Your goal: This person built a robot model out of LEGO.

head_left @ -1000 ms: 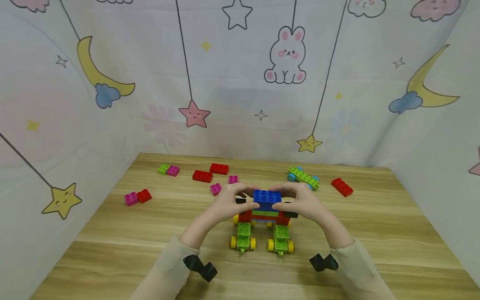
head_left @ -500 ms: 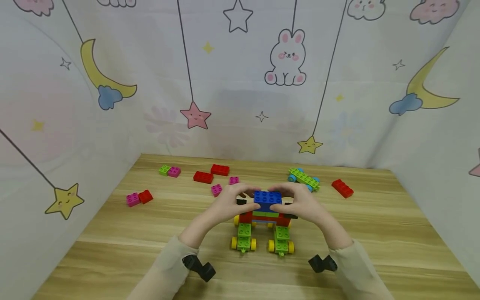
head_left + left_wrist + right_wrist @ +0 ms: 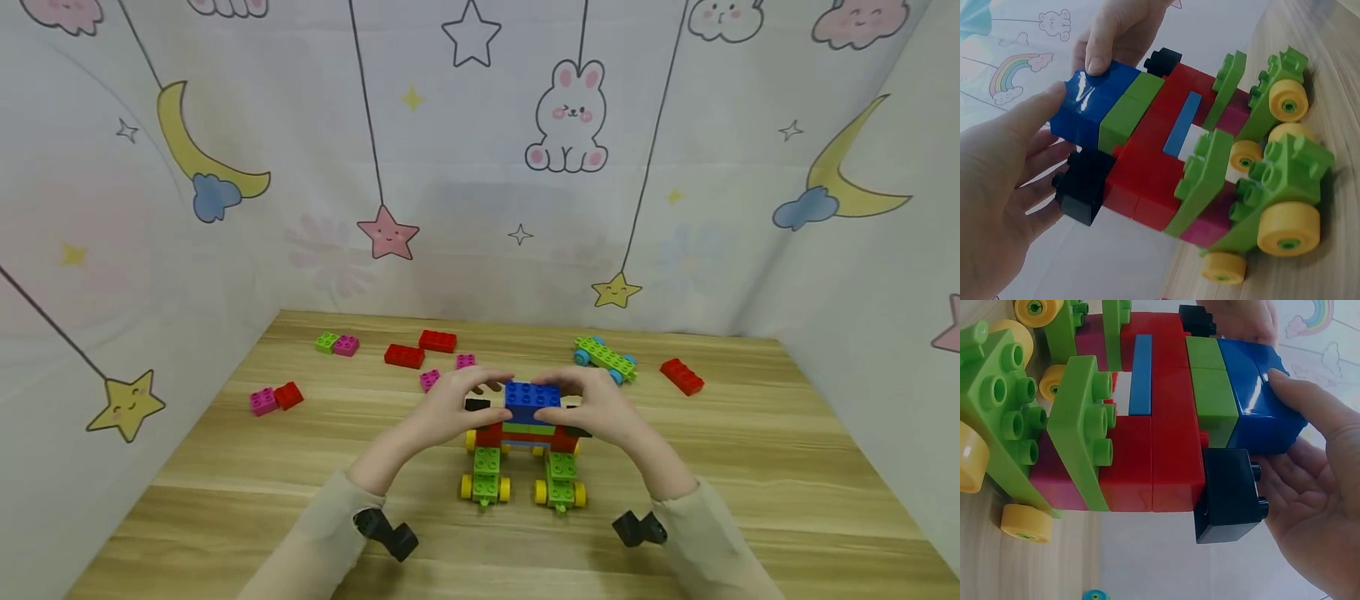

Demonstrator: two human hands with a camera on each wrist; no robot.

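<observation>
A toy brick structure stands on four-wheeled green bases in the head view, with a blue brick (image 3: 531, 393) at its top. My left hand (image 3: 444, 410) grips the blue brick from the left, its thumb at the near face. From the right, my right hand (image 3: 604, 410) holds the same brick, thumb on the near face and fingers behind. Below it lie a green brick (image 3: 1124, 119), red bricks (image 3: 1138, 165) and a blue strip (image 3: 1141, 375). A black brick (image 3: 1229, 494) juts out at each side. Yellow wheels (image 3: 1289, 229) carry the green bases (image 3: 486, 475). The far fingers are partly hidden.
Red bricks (image 3: 405, 357) and pink bricks (image 3: 346, 345) lie on the wooden table (image 3: 337, 450) behind and to the left. A green wheeled base (image 3: 604, 359) with blue wheels and a red brick (image 3: 682, 377) lie at the back right. Patterned cloth (image 3: 480, 192) hangs behind.
Both hands keep their hold on the blue brick. The right thumb has slid slightly left along its near face; the structure stays in place.
</observation>
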